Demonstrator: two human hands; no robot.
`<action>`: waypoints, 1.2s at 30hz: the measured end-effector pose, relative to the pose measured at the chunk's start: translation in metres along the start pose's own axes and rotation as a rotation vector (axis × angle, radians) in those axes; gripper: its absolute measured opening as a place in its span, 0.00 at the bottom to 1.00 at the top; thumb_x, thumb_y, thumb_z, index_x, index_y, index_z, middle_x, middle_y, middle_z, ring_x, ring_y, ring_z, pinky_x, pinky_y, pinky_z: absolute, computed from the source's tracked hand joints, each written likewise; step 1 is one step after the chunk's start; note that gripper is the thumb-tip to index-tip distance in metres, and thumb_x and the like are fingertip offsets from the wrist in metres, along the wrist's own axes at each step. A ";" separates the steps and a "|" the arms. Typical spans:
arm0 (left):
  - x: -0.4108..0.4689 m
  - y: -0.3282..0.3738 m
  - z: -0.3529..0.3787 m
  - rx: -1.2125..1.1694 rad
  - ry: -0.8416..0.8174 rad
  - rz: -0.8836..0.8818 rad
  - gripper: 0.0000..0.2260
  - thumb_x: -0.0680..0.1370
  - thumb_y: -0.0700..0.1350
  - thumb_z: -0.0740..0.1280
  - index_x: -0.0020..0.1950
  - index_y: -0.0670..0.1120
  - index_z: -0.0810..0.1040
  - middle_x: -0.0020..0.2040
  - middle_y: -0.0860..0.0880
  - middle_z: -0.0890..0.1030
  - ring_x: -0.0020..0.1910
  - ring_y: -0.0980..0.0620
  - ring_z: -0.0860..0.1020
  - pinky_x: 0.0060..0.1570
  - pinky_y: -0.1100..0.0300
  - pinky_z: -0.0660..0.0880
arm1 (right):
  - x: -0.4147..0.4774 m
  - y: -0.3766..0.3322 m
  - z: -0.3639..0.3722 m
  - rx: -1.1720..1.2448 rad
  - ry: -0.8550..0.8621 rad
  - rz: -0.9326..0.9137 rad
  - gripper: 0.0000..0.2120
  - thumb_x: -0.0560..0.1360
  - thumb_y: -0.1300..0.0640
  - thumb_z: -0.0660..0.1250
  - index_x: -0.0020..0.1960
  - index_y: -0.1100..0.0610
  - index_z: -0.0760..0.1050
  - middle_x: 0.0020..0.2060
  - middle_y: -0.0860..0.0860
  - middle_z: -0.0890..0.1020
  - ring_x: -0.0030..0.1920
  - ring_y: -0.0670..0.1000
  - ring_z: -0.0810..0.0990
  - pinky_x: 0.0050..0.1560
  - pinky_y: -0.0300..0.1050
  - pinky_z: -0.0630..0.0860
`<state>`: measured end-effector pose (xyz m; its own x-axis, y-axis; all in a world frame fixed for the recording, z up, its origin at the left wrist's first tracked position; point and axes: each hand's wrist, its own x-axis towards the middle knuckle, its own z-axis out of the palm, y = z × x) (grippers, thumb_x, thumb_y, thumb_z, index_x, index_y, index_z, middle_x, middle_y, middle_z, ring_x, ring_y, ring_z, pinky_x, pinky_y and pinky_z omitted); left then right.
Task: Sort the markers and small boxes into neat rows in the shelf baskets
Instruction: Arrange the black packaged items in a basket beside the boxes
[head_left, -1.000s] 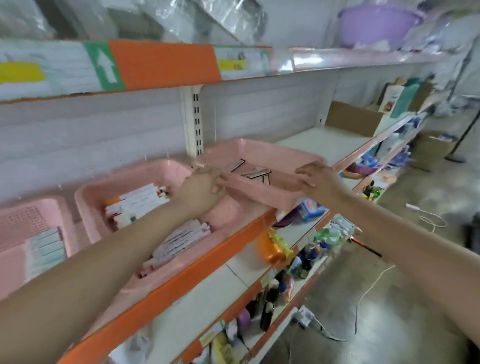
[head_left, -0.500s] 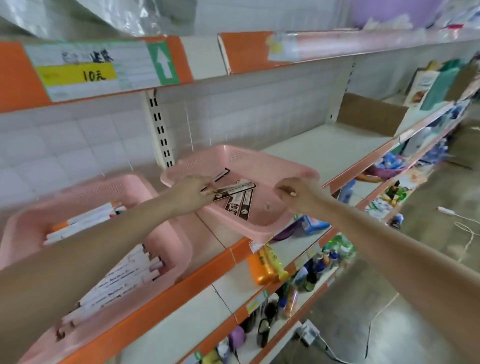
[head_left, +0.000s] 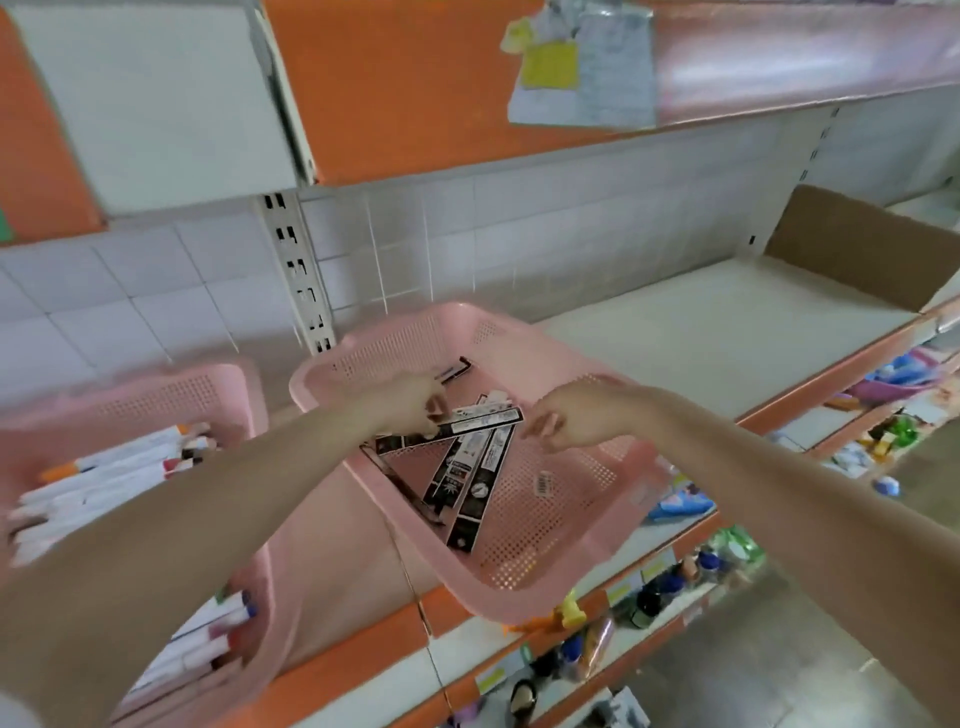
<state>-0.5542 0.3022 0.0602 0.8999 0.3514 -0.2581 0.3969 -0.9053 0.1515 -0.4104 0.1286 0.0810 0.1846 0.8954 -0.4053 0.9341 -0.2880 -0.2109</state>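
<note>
Shifted off the rim of the pink basket (head_left: 415, 332) and in over its floor since half a second ago with the right hand (head_left: 576, 415), fingers loosely curled, grasping nothing. Pinching one slim black box (head_left: 483, 420) by its end with the left hand (head_left: 410, 410), other end just beside the right fingertips (head_left: 540, 426). More black boxes (head_left: 485, 478) fanned beneath that grip; markers (head_left: 119, 462) well left of it.

Long black boxes (head_left: 483, 467) lie fanned across the left and middle floor of the right pink basket (head_left: 519, 597). Both hands, the left hand (head_left: 410, 410) and the right hand (head_left: 566, 421), are low over them. The basket's right floor is mostly bare mesh. Beyond it, open shelf board (head_left: 701, 332) runs to a cardboard box (head_left: 857, 244). The left basket (head_left: 171, 395) sits just beside, packed with markers (head_left: 104, 473) — an upper shelf (head_left: 441, 104) overhangs everything.
</note>
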 end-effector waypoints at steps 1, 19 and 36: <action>0.003 -0.001 0.005 0.028 -0.015 -0.014 0.15 0.76 0.42 0.68 0.63 0.48 0.75 0.64 0.52 0.75 0.57 0.51 0.76 0.53 0.61 0.71 | 0.010 0.000 -0.001 -0.036 -0.047 -0.027 0.18 0.77 0.55 0.66 0.67 0.52 0.73 0.62 0.49 0.78 0.59 0.49 0.76 0.48 0.34 0.66; 0.007 -0.010 0.011 -0.195 0.348 -0.449 0.02 0.75 0.43 0.65 0.46 0.50 0.77 0.48 0.50 0.82 0.47 0.50 0.79 0.49 0.54 0.77 | 0.100 0.006 0.006 -0.145 0.169 -0.470 0.13 0.72 0.53 0.71 0.55 0.54 0.77 0.52 0.52 0.74 0.56 0.52 0.73 0.52 0.41 0.66; 0.012 -0.013 0.009 -0.466 0.441 -0.357 0.02 0.75 0.42 0.68 0.45 0.48 0.77 0.42 0.52 0.79 0.42 0.55 0.77 0.43 0.64 0.72 | 0.099 0.017 -0.003 -0.071 0.145 -0.419 0.12 0.68 0.54 0.75 0.50 0.56 0.79 0.47 0.49 0.77 0.51 0.49 0.71 0.51 0.42 0.65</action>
<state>-0.5502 0.3163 0.0466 0.6512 0.7585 0.0256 0.6270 -0.5566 0.5450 -0.3755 0.2134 0.0402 -0.1777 0.9696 -0.1682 0.9552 0.1288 -0.2664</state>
